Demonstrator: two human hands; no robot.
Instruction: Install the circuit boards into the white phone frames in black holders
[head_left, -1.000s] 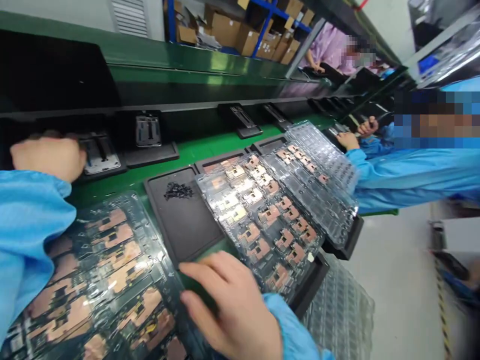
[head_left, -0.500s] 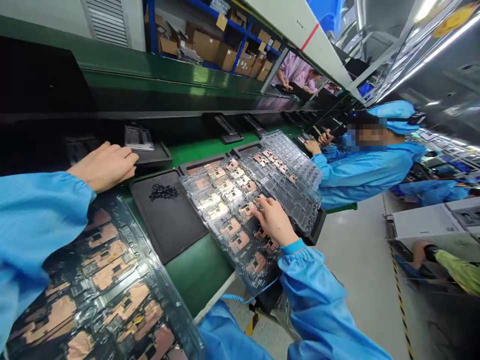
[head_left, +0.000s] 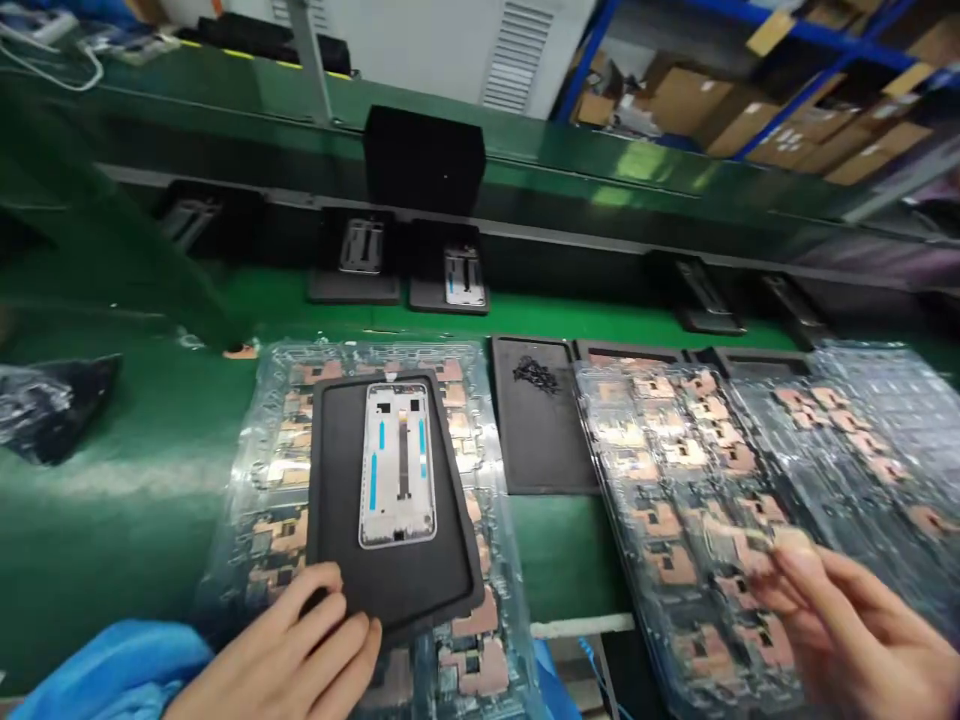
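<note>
A black rubber mat (head_left: 390, 510) lies tilted on a clear plastic tray of copper-coloured parts (head_left: 375, 370). A white phone mid-frame (head_left: 397, 465) with blue strips sits in the mat's recess. My left hand (head_left: 289, 650) grips the mat's lower edge. My right hand (head_left: 847, 630) hovers over a second clear tray of copper-coloured parts (head_left: 690, 500), its fingertips pinched together. The pinch is blurred, and I cannot tell whether it holds a small part.
Black fixtures holding metal phone frames (head_left: 360, 247) stand along the back of the green conveyor belt (head_left: 150, 500). A black mat with small dark pieces (head_left: 536, 420) lies between the trays. A dark bag (head_left: 52, 405) sits at the left.
My view has swung left, and the co-worker has left the frame. The black mat with the white frame now lies on the left tray under my left hand. My right hand has moved off the tray surface.
</note>
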